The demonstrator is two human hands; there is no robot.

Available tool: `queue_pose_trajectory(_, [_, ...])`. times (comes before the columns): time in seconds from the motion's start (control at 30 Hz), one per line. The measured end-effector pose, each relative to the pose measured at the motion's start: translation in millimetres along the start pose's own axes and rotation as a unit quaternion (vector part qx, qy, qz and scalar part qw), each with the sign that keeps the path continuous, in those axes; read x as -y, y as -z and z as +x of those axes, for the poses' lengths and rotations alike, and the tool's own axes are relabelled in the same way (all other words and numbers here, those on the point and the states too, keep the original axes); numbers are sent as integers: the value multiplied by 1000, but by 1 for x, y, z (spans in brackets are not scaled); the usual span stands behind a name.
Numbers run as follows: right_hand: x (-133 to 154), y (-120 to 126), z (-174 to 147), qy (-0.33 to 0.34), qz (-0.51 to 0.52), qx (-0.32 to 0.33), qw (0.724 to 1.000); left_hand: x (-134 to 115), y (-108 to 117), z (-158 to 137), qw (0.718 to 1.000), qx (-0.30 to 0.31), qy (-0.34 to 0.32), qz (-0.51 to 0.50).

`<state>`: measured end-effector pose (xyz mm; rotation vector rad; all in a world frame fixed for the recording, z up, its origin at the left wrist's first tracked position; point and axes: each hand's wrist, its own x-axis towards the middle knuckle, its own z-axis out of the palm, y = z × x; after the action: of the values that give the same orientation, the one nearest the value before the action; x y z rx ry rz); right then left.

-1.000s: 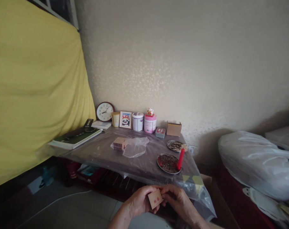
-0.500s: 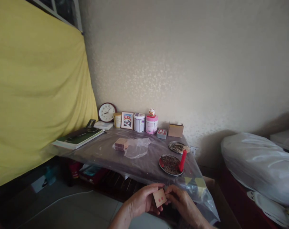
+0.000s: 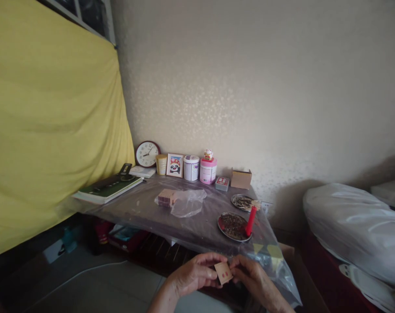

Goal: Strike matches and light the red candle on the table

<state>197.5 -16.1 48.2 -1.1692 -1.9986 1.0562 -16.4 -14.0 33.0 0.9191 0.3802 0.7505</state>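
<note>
A small tan matchbox [image 3: 223, 273] with red marks on its face is held in front of the table's near edge. My left hand [image 3: 197, 274] is closed around its left side, thumb against the edge. My right hand [image 3: 249, 274] pinches at its right edge, with the fingertips partly hidden. Beyond the hands, a red candle [image 3: 250, 221] stands on a metal plate [image 3: 234, 226] covered with dark residue. Matchsticks lie on a second plate [image 3: 242, 202] behind it. A stack of similar small boxes [image 3: 166, 197] sits by crumpled clear plastic [image 3: 188, 203].
Along the wall stand a clock [image 3: 148, 154], a yellow cup [image 3: 161, 164], a framed panda picture [image 3: 175, 165], two canisters [image 3: 191, 168], a card box [image 3: 222, 183] and an open carton [image 3: 241, 178]. A green book [image 3: 109, 189] lies left. Plastic sheeting [image 3: 284, 269] drapes over the table's edge.
The matchbox has shifted slightly right and turned a little in my hands. My left thumb now lies along its left edge. The things on the table stay put.
</note>
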Motion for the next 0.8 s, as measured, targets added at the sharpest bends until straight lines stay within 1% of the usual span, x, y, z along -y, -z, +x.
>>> queue_pose_trajectory(0.27, [8, 3, -6, -27, 56, 29, 998, 0, -2, 0, 1000, 6, 1, -5])
queue_pose_trajectory(0.5, [8, 4, -7, -40, 119, 30, 992, 0, -4, -1, 1000, 20, -6, -14])
queue_pose_trajectory(0.7, [6, 5, -7, -44, 175, 16, 983, -3, -6, -3, 999, 30, -23, -26])
queue_pose_trajectory(0.8, [11, 6, -5, -53, 201, -9, 978, -4, -7, -3, 998, 32, -41, -37])
